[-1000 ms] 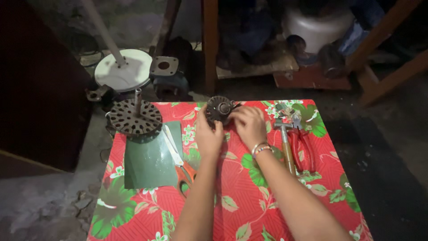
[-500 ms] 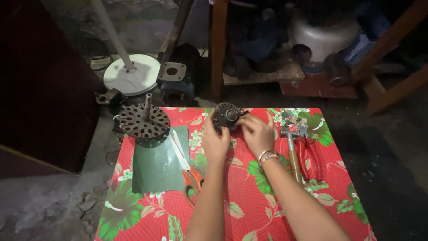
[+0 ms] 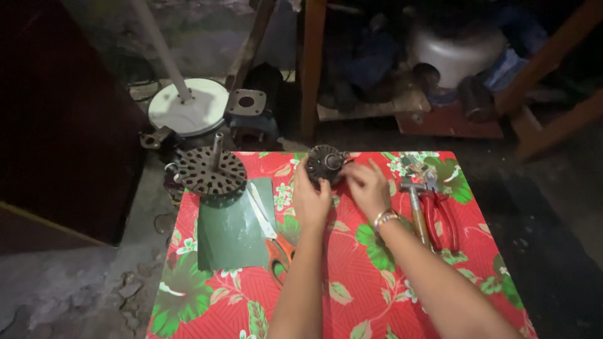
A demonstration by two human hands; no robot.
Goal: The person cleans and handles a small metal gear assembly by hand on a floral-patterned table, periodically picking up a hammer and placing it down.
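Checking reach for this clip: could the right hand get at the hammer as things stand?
Probably yes. The right hand is on the round motor part, and the hammer lies just beside its wrist on the cloth, with nothing between them.

Both hands hold a small dark round metal motor part (image 3: 325, 164) at the far edge of a red flowery cloth table (image 3: 352, 301): left hand (image 3: 312, 199) grips it from below, right hand (image 3: 365, 187) w/ fingers on its side. Left of them lie a dark green sheet (image 3: 233, 227), orange-handled scissors (image 3: 271, 235) & a round holed metal disc (image 3: 210, 171). Right: a wood-handled hammer (image 3: 415, 204) next to red-handled pliers (image 3: 440, 213).
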